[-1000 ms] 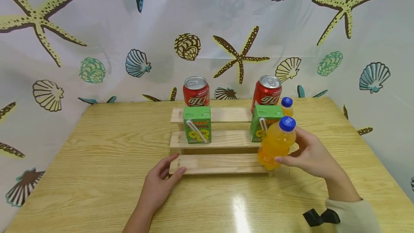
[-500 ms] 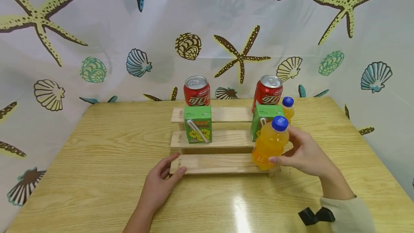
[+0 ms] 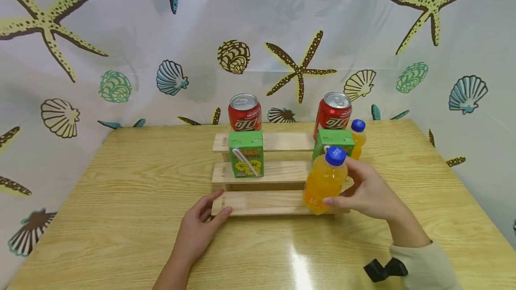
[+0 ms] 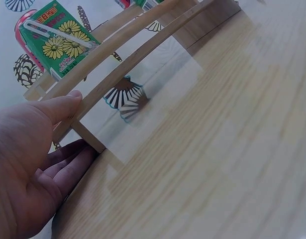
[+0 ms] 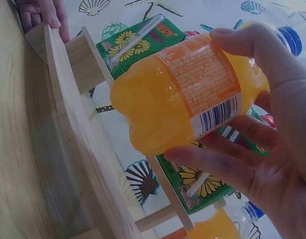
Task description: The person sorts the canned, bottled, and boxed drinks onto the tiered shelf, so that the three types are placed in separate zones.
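My right hand (image 3: pixel 371 194) holds an orange soda bottle (image 3: pixel 322 185) with a blue cap between thumb and fingers. The bottle overlaps the right part of the lowest step (image 3: pixel 262 202) of a three-tier wooden rack. In the right wrist view its base faces the plank, with the label and barcode showing. My left hand (image 3: pixel 197 229) grips the left end of that step; in the left wrist view the thumb (image 4: pixel 68 103) lies on the plank and the other fingers reach round the end. Green drink cartons stand on the middle step, left carton (image 3: pixel 247 155) and right carton (image 3: pixel 332 137).
Two red soda cans, one left (image 3: pixel 245 113) and one right (image 3: pixel 333 113), stand on the top step. A second orange soda bottle (image 3: pixel 358 140) stands behind the right carton. The wooden table (image 3: pixel 133 200) meets a patterned cloth (image 3: pixel 193 21) at the back.
My right hand has moved left with the orange soda bottle, across the front of the right carton and over the lowest step. The left hand has stayed on the rack.
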Tool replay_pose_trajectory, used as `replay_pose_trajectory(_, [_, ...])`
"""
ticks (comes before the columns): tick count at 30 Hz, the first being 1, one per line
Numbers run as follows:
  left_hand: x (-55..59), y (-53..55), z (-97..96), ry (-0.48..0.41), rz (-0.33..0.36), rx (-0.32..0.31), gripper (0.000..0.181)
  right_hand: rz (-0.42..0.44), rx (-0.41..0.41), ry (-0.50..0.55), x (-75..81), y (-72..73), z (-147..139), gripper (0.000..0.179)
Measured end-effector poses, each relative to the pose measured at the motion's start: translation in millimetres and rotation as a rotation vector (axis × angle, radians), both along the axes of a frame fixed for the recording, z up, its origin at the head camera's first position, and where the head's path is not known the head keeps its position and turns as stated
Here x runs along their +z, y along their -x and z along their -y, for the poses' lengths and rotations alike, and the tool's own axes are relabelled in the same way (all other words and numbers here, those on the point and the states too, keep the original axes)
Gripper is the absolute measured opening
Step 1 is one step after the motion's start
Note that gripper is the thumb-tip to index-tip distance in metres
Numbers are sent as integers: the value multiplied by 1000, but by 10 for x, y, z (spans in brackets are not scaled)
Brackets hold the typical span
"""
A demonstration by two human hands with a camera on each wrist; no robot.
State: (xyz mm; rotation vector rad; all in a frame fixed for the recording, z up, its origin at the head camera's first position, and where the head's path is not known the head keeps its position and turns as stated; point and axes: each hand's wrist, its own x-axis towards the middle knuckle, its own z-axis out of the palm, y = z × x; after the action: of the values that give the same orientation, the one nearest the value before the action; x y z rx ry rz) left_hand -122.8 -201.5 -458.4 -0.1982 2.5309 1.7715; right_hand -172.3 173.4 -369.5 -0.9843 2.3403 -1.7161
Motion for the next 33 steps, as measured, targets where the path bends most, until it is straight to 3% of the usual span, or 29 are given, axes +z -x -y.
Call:
replay_pose_trajectory(22, [16,-10,1,4,17,2,63,-13,55,9,-28,-24,350,58])
replay_pose_trajectory(33, [9,-18,5,1,9,-5,63,32,74,12,-4,13,538,60])
